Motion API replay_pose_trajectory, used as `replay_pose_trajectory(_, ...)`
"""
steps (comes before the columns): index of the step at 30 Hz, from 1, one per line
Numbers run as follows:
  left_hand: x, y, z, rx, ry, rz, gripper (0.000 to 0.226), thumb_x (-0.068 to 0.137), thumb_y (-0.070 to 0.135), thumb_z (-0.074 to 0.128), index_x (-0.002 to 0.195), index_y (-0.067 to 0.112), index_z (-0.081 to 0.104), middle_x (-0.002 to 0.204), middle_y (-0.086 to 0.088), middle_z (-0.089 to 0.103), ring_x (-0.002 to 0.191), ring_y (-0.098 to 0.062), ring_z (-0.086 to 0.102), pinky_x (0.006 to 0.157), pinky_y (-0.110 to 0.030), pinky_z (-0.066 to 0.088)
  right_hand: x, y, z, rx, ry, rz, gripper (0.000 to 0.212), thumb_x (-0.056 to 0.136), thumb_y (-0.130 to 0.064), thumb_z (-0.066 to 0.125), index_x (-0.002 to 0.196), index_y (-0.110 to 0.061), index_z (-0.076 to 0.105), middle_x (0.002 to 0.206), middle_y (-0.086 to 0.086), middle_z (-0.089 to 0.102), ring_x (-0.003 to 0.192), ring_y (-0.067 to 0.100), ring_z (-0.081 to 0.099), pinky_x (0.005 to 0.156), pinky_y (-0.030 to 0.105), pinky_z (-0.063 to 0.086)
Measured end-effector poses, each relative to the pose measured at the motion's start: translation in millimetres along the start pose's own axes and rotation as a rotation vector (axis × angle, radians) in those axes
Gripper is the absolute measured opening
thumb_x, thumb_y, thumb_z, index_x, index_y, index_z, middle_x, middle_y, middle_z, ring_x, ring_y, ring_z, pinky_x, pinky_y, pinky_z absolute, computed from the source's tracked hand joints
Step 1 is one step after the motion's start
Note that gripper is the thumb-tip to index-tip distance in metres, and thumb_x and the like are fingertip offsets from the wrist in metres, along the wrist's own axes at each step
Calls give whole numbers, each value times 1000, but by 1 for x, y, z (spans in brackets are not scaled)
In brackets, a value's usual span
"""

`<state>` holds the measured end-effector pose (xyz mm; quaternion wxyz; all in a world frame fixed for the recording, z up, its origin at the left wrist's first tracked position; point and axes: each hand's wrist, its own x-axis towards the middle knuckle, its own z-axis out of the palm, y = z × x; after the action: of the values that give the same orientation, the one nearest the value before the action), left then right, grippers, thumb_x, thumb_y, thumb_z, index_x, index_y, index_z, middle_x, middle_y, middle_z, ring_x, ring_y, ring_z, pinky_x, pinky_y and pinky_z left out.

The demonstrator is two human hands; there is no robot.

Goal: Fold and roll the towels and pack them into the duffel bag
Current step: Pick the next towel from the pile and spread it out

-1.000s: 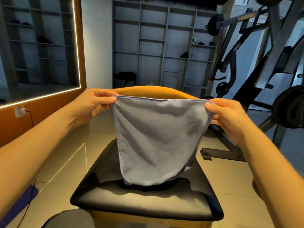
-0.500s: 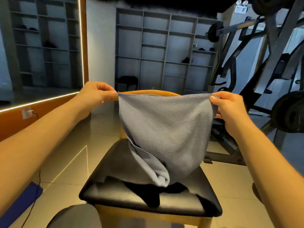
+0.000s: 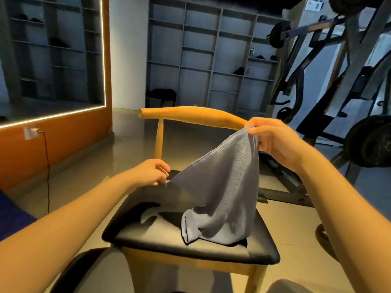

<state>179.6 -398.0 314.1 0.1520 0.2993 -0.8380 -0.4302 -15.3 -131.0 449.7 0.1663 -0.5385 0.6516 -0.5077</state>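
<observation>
Where towel (image 3: 228, 187) meets left hand (image 3: 150, 173), grip is unclear.

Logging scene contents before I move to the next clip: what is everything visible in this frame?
towel: one, grey, hanging from the raised hand over the chair, lower end bunched on the seat
chair: one, black padded seat on a wooden frame, centre
shelving unit: one, grey, back wall, a few dark items on it
mirror: one, lit strip along its edge, left wall
wall socket: one, white, black cable hanging from it, orange panel below the mirror
weight machine: one, black, with plates, right
duffel bag: none in view
left hand: pinches the towel's low corner over the seat
right hand: pinches the towel's top corner by the backrest
</observation>
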Motion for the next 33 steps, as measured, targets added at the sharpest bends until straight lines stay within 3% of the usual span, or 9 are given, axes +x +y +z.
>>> replay_pose_trajectory(5,-22,39,12,-129,-235,371,66,84,20,83,139,42,53,144,20,52,132,7,46,103,-18,39,-7,10,5,158,-129,38,15,93,-9,48,83,-2,56,98,29,64,109,39,67,96,46,55)
replay_pose_trajectory(8,-34,70,24,-89,-352,499,74,79,32,87,143,42,50,146,23,50,137,9,40,114,-26,32,-11,15,7,163,-147,93,18,95,-9,51,79,-4,58,100,35,62,106,40,65,97,54,54)
replay_pose_trajectory(10,-39,83,34,-94,-422,531,70,80,29,86,142,35,55,145,20,55,138,4,43,118,-33,30,-12,17,8,169,-179,118,16,85,-20,60,77,-6,61,108,47,52,105,43,59,104,65,47)
replay_pose_trajectory(14,-42,94,52,-123,-523,555,37,84,19,82,119,19,72,125,8,70,126,-8,59,117,-39,33,-17,16,6,239,-279,133,18,86,-17,51,77,-3,57,98,27,68,94,37,70,86,46,58)
replay_pose_trajectory(17,-44,91,61,-243,-508,564,10,84,2,79,91,0,72,98,-6,73,96,-18,67,102,-39,49,-18,20,6,202,-262,156,17,84,-18,52,82,-2,54,102,27,61,90,34,68,83,42,59)
replay_pose_trajectory(19,-44,88,62,-279,-487,558,8,84,-3,76,83,0,69,100,-14,73,91,-20,67,95,-38,54,-18,25,4,139,-218,176,18,82,-20,54,81,-2,56,102,28,55,90,34,61,82,39,58)
replay_pose_trajectory(26,-45,91,63,-300,-510,556,35,94,1,65,128,6,64,127,-10,69,119,-21,64,108,-35,48,-14,31,2,158,-254,163,19,86,-18,50,81,-2,58,99,27,56,88,32,66,84,40,59)
replay_pose_trajectory(30,-45,96,70,-307,-511,544,13,90,3,72,101,9,75,118,-17,69,111,-31,66,105,-41,51,-14,28,1,133,-269,159,19,85,-17,48,77,-3,59,80,15,61,77,22,66,77,33,58)
replay_pose_trajectory(33,-46,98,66,-299,-448,562,25,86,6,78,73,27,75,104,-4,72,102,-20,68,95,-31,52,-15,29,-1,122,-193,172,17,82,-18,49,74,-8,60,69,4,58,67,13,59,68,28,54)
